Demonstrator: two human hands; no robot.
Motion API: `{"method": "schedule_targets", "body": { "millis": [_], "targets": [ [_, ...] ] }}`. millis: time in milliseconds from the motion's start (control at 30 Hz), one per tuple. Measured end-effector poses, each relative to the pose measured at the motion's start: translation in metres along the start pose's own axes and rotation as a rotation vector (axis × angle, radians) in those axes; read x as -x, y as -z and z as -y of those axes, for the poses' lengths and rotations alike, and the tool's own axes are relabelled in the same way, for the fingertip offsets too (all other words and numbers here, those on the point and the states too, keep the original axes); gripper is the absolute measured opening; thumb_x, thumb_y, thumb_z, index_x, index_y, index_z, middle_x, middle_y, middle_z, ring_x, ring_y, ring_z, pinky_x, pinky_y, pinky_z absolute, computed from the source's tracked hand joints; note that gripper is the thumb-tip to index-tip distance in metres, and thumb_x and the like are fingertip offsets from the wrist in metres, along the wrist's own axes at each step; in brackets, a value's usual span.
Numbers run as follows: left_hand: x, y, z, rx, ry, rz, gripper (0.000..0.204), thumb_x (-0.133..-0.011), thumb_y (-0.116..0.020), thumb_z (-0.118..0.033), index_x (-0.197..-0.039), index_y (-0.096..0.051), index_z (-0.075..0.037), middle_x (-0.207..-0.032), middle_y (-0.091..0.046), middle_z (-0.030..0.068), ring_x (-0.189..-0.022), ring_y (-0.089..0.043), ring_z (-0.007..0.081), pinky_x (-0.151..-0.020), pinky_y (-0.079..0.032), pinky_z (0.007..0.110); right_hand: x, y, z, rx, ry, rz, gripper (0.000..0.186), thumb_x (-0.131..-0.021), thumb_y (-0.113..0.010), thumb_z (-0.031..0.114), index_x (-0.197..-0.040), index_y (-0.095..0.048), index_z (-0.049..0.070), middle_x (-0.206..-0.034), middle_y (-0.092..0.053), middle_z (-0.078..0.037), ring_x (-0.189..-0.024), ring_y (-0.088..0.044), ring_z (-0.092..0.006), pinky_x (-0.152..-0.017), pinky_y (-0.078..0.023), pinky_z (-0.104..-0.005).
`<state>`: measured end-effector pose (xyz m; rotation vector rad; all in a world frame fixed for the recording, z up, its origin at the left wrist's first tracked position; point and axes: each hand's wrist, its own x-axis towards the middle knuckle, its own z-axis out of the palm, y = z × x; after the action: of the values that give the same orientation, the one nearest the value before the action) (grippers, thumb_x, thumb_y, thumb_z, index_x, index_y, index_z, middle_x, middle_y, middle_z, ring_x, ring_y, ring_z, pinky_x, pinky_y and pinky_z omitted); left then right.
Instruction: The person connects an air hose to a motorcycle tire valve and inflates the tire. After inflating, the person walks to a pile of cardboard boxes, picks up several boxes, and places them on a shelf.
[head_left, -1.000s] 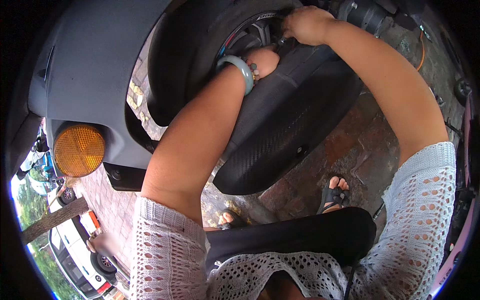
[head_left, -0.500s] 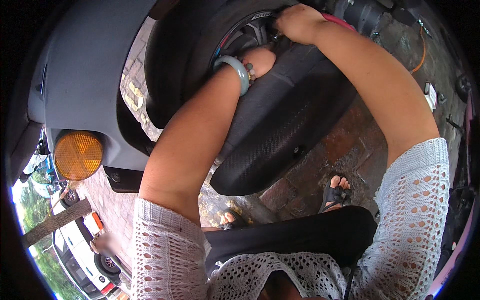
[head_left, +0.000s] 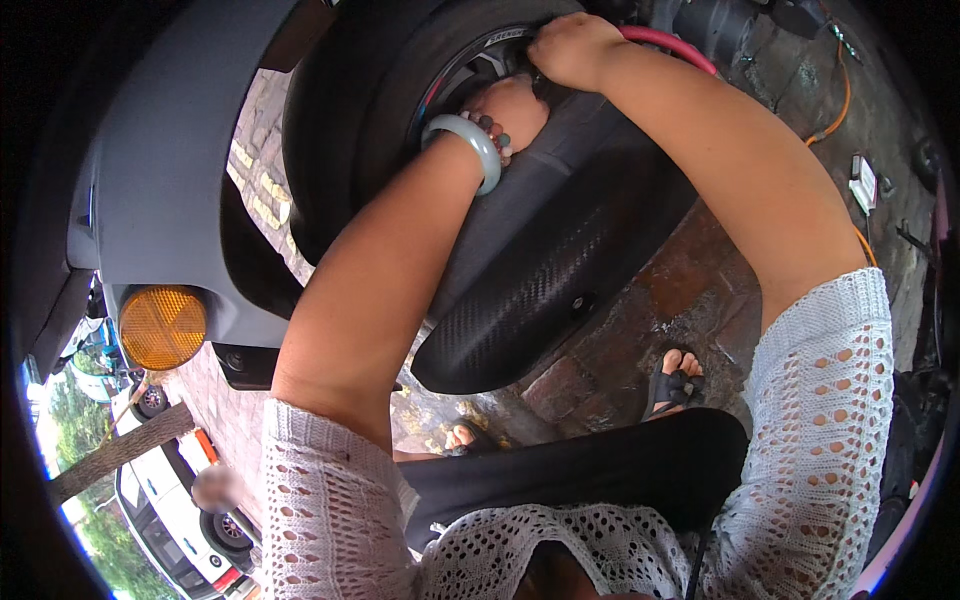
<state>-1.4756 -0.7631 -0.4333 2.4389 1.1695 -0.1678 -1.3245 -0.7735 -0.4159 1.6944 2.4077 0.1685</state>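
Thick black rubber tyre (head_left: 350, 130) on a dark spoked metal wheel (head_left: 490, 66), at 11 to 12 o'clock in view. Left hand (head_left: 512, 108) overlaps the wheel's 5 o'clock side, spokes at its 11; fingers hidden, so opening and hold can't be told. Right hand (head_left: 575, 52) sits at left hand's 1 to 2 o'clock, fingers curled, wheel at its 9; what it grips, if anything, can't be told. Left hand looks nearer the spokes. Long black carbon-patterned cover (head_left: 520, 320) lies at left hand's 6, apart from it, long axis 8 to 2 o'clock. Curved pink-red tube (head_left: 672, 42) near right wrist, at its 3.
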Motion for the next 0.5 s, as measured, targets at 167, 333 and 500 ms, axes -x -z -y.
{"method": "schedule_targets", "body": {
  "millis": [167,333,500],
  "targets": [
    [0.006,0.027,-0.035,-0.529,-0.003,-0.023,0.026,-0.086,-0.048,-0.013,-0.097,-0.071,-0.004,-0.103,-0.069,0.0166,-0.096,-0.067,0.0304,-0.081,-0.053,0.042,0.002,0.008,0.0,-0.115,-0.051,0.023,0.027,-0.086,-0.048,0.015,-0.095,-0.072,0.009,-0.103,-0.069,-0.013,-0.099,-0.066,-0.0295,-0.084,-0.053,-0.04],
    [-0.018,0.001,0.002,-0.765,-0.298,-0.35,0.019,-0.082,-0.052,-0.012,-0.081,-0.07,-0.007,-0.081,-0.07,0.013,-0.078,-0.068,0.0284,-0.07,-0.053,0.043,0.008,0.035,0.013,-0.135,-0.097,0.084,0.032,-0.09,-0.046,0.017,-0.11,-0.07,0.009,-0.117,-0.066,-0.013,-0.108,-0.063,-0.0292,-0.091,-0.05,-0.0394],
    [-0.023,0.003,-0.001,-0.92,-0.482,-0.266,0.02,-0.082,-0.053,-0.015,-0.082,-0.073,-0.012,-0.085,-0.071,0.0073,-0.085,-0.067,0.0226,-0.072,-0.049,0.037,0.005,0.023,0.007,-0.232,-0.152,0.092,0.034,-0.09,-0.044,0.017,-0.11,-0.069,0.007,-0.118,-0.065,-0.015,-0.11,-0.062,-0.0302,-0.092,-0.049,-0.04]
  ]
}}
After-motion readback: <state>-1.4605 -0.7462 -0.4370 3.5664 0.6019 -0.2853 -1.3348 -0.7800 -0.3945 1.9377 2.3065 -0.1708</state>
